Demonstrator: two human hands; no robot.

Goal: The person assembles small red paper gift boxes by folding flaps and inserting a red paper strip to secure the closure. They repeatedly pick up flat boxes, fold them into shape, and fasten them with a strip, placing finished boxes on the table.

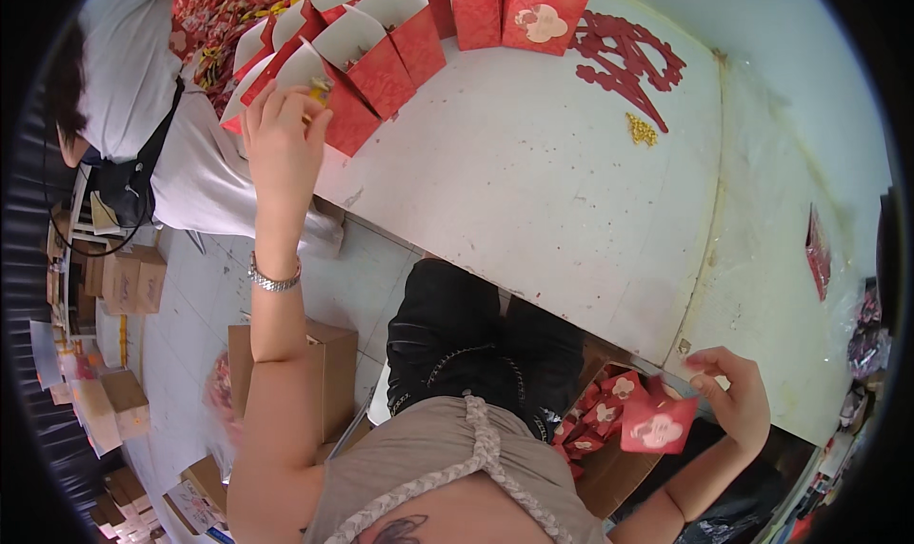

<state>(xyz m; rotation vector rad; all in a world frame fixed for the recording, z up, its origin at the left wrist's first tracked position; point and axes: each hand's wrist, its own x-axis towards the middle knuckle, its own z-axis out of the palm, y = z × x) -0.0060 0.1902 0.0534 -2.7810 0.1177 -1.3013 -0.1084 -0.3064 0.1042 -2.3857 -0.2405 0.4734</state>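
- Cartons of brown cardboard stand stacked on the floor at your far left, beside a seated person in a white top.
- Your left hand reaches far over the table's left edge, fingers pinched on a small gold-wrapped piece at the mouth of an open red gift box.
- That box is the nearest of a row of open red boxes curving along the far edge of the white table; the row takes up the far left corner.
- A brown carton sits on the floor below your left arm, close to the table's near edge.
- The middle of the table is bare as far as a red paper cutout and a small heap of gold bits at far right.
- Your right hand is low, past the near right edge, thumb and fingers gripping a flat folded red box.
- More flat red boxes fill an open carton just left of it.
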